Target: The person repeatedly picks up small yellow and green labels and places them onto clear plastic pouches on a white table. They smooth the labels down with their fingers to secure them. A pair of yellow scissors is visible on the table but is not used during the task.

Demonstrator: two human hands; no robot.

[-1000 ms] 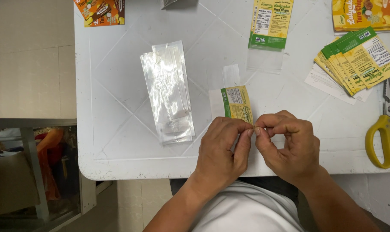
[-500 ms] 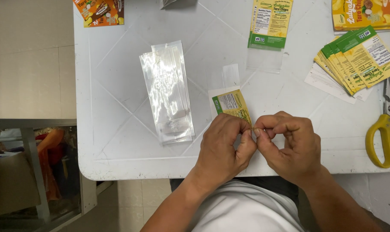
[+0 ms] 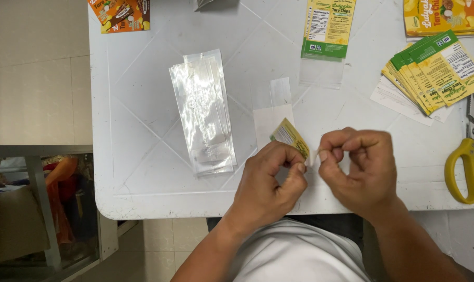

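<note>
I have one small yellow-and-green label (image 3: pixel 290 137) pinched in the fingers of my left hand (image 3: pixel 271 175), just above the near edge of the white surface (image 3: pixel 143 156). My right hand (image 3: pixel 360 169) sits close beside it, its fingers (image 3: pixel 326 154) clenched on what looks like a thin clear strip or backing at the label's edge (it is too slight to say for certain what it is). Under the label lies a plain white slip (image 3: pixel 268 122), and a little clear piece (image 3: pixel 280 91) rests just beyond that.

As I judge it, the work is somewhere in its early middle. One clear bag with a label already at its top (image 3: pixel 327 36) lies finished at the far side. Much is left: a stack of empty clear bags (image 3: pixel 203 112) waits to my left, untouched, and a fanned pile of labels (image 3: pixel 435 70) sits to my right, near the yellow-handled scissors (image 3: pixel 469 162). More printed cards lie at the far right corner (image 3: pixel 440 16) and far left corner (image 3: pixel 119 13).
</note>
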